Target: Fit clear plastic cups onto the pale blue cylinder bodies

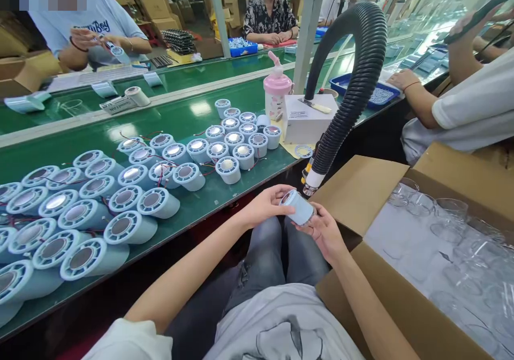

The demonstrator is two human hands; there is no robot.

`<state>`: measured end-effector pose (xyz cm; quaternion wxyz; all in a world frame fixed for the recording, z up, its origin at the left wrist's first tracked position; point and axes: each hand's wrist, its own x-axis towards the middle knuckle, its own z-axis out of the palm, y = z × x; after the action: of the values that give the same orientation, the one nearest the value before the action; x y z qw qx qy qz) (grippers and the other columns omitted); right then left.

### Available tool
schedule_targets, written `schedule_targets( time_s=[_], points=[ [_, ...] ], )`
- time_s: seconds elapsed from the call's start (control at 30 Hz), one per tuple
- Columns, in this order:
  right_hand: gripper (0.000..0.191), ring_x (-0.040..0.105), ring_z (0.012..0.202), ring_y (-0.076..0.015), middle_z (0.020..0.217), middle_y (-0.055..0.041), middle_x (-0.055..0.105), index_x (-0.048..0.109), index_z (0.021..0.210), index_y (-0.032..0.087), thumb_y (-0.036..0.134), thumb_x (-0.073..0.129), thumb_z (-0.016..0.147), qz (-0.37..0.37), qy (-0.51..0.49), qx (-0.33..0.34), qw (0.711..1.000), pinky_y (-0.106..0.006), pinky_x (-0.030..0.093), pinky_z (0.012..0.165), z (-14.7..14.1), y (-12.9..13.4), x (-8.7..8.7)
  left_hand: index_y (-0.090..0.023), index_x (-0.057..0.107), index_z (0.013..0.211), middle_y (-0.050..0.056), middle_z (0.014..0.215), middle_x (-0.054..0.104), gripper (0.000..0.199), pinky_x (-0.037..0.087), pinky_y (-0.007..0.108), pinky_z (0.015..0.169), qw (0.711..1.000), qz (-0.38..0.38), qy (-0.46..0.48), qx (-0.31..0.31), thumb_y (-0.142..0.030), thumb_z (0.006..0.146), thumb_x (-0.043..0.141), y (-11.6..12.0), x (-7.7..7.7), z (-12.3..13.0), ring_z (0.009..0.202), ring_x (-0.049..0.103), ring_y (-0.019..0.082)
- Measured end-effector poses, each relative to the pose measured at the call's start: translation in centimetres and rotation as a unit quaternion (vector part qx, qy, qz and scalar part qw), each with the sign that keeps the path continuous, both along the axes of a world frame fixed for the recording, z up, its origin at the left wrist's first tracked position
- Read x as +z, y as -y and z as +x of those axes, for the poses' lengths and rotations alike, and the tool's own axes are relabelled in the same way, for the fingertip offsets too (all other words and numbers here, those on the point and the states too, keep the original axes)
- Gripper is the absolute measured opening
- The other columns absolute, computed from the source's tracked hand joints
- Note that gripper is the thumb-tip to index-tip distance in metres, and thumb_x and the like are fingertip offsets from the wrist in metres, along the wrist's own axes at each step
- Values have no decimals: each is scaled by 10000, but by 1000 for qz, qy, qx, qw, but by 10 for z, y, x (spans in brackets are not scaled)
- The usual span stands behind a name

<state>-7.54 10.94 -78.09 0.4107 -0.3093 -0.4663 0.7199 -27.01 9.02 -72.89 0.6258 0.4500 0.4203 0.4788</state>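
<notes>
Above my lap I hold one light-blue cylindrical housing [300, 208] between both hands, tilted. My left hand [270, 205] is closed around its upper left end, with the thumb across its side. The fingers of my right hand [324, 230] grip the lower right end, where a clear rim shows, perhaps a transparent cup; my fingers partly hide it. Just above the part hangs the metal nozzle [310, 184] of a thick black corrugated hose [371, 44]. Many similar blue housings [130, 227], with round discs in their ends and thin red and black wires, stand on the green bench to the left.
An open cardboard box [357, 188] of clear plastic cups [453, 215] stands at my right. A white box [307, 121] and a pink-lidded cup [277, 89] are on the green bench [193, 188]. Co-workers sit across the bench and at the right.
</notes>
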Motion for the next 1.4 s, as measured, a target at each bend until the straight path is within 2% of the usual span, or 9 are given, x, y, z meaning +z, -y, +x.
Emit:
schedule_targets(
  time_s=[0.17,0.3,0.37,0.5,0.6,0.8,0.97,1.23,1.4],
  points=[
    [479,653,1013,-233,1125,-45,690,634,1027,247,240,880,616,113,64,28,991,-390,534,929,20,19,17,-230,535,1271,121,1284,589,748,498,352,893,997,2,-10,-79,-182,600,863,37,3,-7,1073,622,220],
    [417,569,1204,-259,1304,-54,616,628,1101,275,205,807,731,306,176,79,932,-406,482,1015,33,33,38,-267,463,1375,115,1354,559,824,484,372,971,993,46,-45,-101,-137,649,829,66,9,-7,1156,594,233],
    [411,580,1191,-267,1299,-64,615,601,1120,275,231,789,758,333,200,101,916,-406,508,985,36,37,48,-277,489,1364,104,1373,552,804,483,369,988,992,67,-64,-87,-122,651,827,76,13,-6,1176,590,240],
    [428,653,1033,-232,1190,-46,651,595,1132,284,264,796,754,263,209,144,931,-365,557,918,35,41,62,-258,542,1333,113,1377,558,726,471,380,1022,989,96,-88,-67,-155,672,824,89,23,-5,1229,565,264],
    [436,646,1017,-212,1173,-29,638,592,1147,302,269,791,761,208,189,163,946,-328,563,896,34,44,67,-254,550,1334,120,1376,557,714,465,393,1040,985,116,-113,-59,-175,679,824,95,25,-6,1261,542,278],
    [414,635,988,-200,1127,-45,644,555,1166,288,368,745,807,93,151,204,963,-278,564,799,30,49,72,-290,563,1326,102,1373,553,763,489,343,1010,975,162,-141,-53,-153,634,851,103,25,-9,1269,532,266],
    [471,639,789,-139,953,-24,676,541,1106,245,481,763,764,-12,118,208,971,-211,554,655,24,51,72,-305,565,1323,89,1382,548,791,494,324,998,970,178,-154,-52,-130,610,861,105,27,-10,1280,520,261],
    [500,674,568,-130,713,3,696,503,1011,196,601,686,781,-110,127,226,960,-210,558,550,15,52,71,-313,560,1327,83,1396,541,779,493,337,1003,968,189,-158,-49,-130,627,850,108,24,-11,1284,515,263],
    [558,624,432,-112,543,2,660,501,812,192,735,610,743,-180,112,252,944,-152,490,426,9,56,75,-318,556,1330,86,1416,526,786,476,363,1027,965,205,-152,-54,-133,626,852,108,20,-12,1295,507,274]
  ],
)
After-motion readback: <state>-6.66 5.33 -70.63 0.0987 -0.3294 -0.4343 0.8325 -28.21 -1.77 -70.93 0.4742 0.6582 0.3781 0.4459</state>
